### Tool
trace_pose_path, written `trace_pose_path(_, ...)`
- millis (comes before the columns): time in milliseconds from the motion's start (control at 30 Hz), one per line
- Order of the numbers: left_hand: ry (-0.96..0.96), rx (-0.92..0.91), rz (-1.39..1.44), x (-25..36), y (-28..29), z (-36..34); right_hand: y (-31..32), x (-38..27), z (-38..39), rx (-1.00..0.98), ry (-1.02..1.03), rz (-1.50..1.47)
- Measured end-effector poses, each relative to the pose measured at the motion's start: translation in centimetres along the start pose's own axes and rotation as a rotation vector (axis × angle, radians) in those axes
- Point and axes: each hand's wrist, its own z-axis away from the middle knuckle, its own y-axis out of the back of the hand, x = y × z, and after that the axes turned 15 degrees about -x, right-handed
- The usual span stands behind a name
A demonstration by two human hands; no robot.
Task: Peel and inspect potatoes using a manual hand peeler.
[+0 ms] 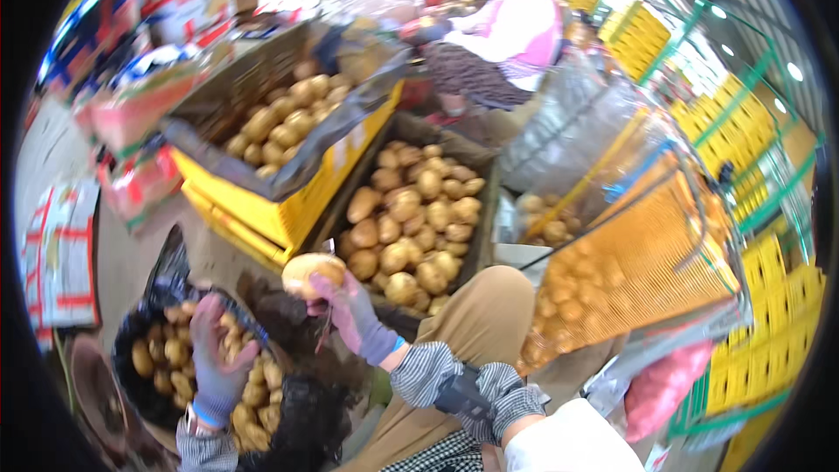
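Note:
A large tan potato (308,276) is in my right hand (354,313), whose gloved fingers close round its right side. It is held up just left of a dark-lined crate (489,210) heaped with potatoes. My left hand (224,357), also in a purplish-grey glove, hangs over a round container lined with black plastic (166,253). Its thumb is spread away from the fingers, and no potato shows in it. Beneath and around that hand lie many potatoes (253,402), some of them hidden by the hand and wrist.
A yellow crate (253,210) with dark lining and potatoes stands ahead. To my right leans an orange mesh sack (629,271) of potatoes, beside a pink sack (666,389). Yellow crates (765,323) are stacked far right. Another person (507,31) sits ahead. My knee (485,306) juts between crate and sack.

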Motion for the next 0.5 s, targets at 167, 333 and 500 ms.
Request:
trace_pose_path(167, 0.072, -0.066, 0.097, -4.1, -0.7, 0.5, 5.1, -17.6, 4.5, 0.198, 0.592, 0.151)
trace_pose_path(333, 0.237, -0.062, 0.146, -7.5, 0.5, 3.8, 2.0, -31.2, 16.4, 0.706, 1.126, 1.338)
trace_pose_path(500, 0.265, -0.041, 0.458, -10.1, -0.7, 5.9, 2.3, -43.7, 30.3, 1.239, 0.864, 2.165)
